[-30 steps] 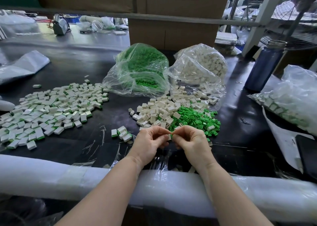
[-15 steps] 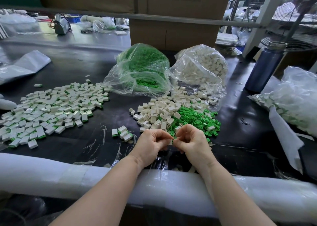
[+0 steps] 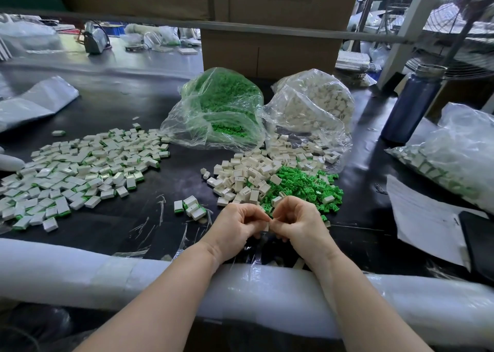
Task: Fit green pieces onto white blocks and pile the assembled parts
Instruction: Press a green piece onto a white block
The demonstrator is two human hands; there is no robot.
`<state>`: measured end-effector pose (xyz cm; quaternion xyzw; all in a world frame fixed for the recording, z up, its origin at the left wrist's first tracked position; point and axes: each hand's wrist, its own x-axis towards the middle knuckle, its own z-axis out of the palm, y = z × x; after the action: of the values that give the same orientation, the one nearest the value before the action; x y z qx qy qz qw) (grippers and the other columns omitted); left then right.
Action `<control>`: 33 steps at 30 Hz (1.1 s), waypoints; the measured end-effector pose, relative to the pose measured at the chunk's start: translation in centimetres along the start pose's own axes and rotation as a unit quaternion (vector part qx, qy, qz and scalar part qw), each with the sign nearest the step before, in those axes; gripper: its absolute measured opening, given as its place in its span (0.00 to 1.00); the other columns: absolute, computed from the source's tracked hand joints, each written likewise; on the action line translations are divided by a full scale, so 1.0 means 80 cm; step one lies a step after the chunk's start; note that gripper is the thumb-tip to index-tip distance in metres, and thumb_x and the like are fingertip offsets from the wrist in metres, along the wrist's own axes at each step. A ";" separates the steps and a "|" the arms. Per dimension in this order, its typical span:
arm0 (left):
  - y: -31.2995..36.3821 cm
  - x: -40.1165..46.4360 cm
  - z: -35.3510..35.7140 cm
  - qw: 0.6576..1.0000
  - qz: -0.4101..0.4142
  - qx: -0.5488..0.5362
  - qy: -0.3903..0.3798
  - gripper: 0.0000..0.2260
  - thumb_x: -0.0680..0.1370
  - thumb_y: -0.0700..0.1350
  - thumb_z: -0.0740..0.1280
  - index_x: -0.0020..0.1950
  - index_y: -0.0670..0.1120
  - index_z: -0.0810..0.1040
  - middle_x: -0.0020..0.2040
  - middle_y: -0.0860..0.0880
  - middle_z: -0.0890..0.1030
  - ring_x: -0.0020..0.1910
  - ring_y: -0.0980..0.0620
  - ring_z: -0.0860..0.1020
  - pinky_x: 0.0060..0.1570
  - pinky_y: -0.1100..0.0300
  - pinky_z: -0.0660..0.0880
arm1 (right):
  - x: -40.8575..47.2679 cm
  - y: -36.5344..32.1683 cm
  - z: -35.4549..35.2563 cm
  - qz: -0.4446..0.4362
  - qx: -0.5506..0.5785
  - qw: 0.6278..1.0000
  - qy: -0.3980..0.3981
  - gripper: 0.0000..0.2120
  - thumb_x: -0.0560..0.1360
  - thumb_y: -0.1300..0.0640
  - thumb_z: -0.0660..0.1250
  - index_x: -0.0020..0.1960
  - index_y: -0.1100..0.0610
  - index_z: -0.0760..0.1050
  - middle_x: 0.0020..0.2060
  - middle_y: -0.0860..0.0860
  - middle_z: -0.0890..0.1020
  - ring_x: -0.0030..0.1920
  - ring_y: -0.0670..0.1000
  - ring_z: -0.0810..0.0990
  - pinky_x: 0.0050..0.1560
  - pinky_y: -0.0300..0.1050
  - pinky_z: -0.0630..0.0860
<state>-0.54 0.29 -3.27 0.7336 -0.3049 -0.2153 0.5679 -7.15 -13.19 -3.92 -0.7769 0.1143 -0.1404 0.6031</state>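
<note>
From the head view, both hands met at the near edge of the desk [image 3: 149,226]. The left hand [image 3: 236,230] and right hand [image 3: 298,224] each had a curled grip pinching a small part between them, mostly hidden by the fingers. Loose white blocks [image 3: 246,175] and green pieces [image 3: 307,188] lay just beyond; assembled parts [image 3: 80,172] were piled to the left. The parts looked light, rigid and small, best pinched by their flat sides.

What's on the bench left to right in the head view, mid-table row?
Assembled pile → small assembled cluster → white blocks → green pieces → paper sheet
</note>
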 end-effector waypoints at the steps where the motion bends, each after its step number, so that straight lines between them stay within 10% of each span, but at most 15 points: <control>1: -0.001 0.000 0.000 1.000 -0.001 0.000 -0.001 0.06 0.75 0.31 0.66 0.43 0.40 0.80 0.35 0.51 0.78 0.29 0.65 0.74 0.38 0.72 0.72 | 0.000 0.000 0.000 0.000 0.001 1.000 -0.001 0.13 0.68 0.73 0.69 0.35 0.57 0.72 0.26 0.48 0.75 0.26 0.43 0.73 0.28 0.35 0.71; 12: -0.011 0.006 0.004 0.998 0.022 0.023 0.053 0.11 0.73 0.36 0.70 0.48 0.51 0.77 0.44 0.41 0.81 0.44 0.43 0.80 0.51 0.54 0.78 | 0.003 0.001 0.004 0.012 0.079 0.995 0.052 0.06 0.72 0.68 0.68 0.40 0.60 0.76 0.28 0.51 0.79 0.26 0.43 0.76 0.28 0.34 0.73; 25: -0.017 0.009 0.000 0.997 0.010 0.017 0.069 0.06 0.77 0.42 0.65 0.42 0.50 0.79 0.35 0.51 0.80 0.35 0.57 0.77 0.41 0.69 0.75 | 0.002 -0.001 0.009 0.023 0.054 0.997 0.047 0.09 0.75 0.65 0.66 0.37 0.59 0.76 0.23 0.48 0.78 0.25 0.43 0.75 0.28 0.34 0.74; 33: -0.018 0.008 0.002 0.997 -0.004 0.055 0.056 0.05 0.77 0.42 0.66 0.47 0.43 0.81 0.39 0.49 0.81 0.37 0.56 0.76 0.47 0.59 0.75 | 0.004 0.002 0.009 0.038 0.000 0.999 0.033 0.10 0.75 0.64 0.66 0.35 0.58 0.75 0.26 0.50 0.77 0.24 0.41 0.73 0.26 0.34 0.72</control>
<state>0.15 -0.03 -4.64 0.7760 -0.2815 -0.1590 0.5416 -6.63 -12.69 -4.19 -0.7671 0.1633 -0.1432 0.6037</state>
